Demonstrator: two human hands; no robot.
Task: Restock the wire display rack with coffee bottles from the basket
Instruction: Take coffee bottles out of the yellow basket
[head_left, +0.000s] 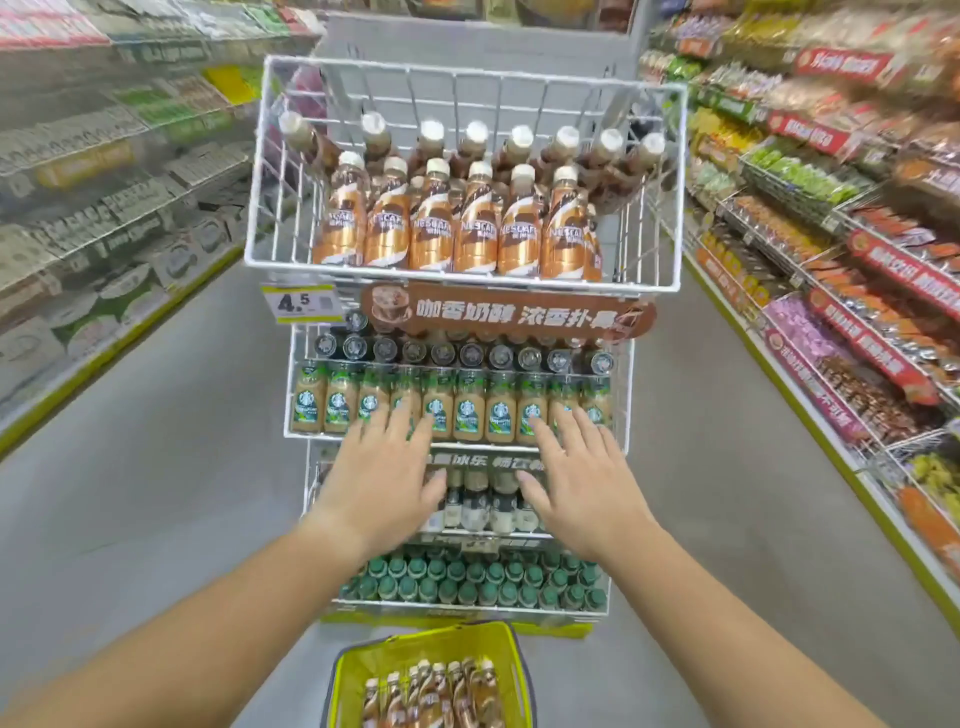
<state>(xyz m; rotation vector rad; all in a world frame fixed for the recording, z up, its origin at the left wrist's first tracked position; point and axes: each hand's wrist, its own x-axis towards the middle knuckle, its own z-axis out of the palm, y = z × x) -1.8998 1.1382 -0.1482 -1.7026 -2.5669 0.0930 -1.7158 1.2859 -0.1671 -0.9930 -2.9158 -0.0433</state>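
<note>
The left hand (382, 470) is spread flat with fingers splayed and grips nothing; its fingertips (400, 415) lie over the lower front of the green-labelled bottles (467, 410) on the second tier of the wire rack (675, 187); the right hand (576, 478) mirrors it just beside, palm down, fingers apart, likewise empty, and it reaches the same row nearer the tier's right end; between the two hands a strip of the third tier shows, with pale-capped bottles (485, 506) behind a dark printed band; below the wrists the bottom tier is packed with green-capped bottles (467, 582); above the hands a row of dark caps (467, 353) stands at the back of the second tier; higher still, a brown banner (506, 314) and a price tag (298, 304) hang at the front edge of the top tier, where the brown coffee bottles (457, 228) stand in a front row of six with more behind them; the left part of that tier is bare wire; on the floor at the rack's foot sits the yellow-green basket (358, 670), holding more coffee bottles of the same kind lying in a row; stocked shelves (831, 218) run along both sides of the aisle.
</note>
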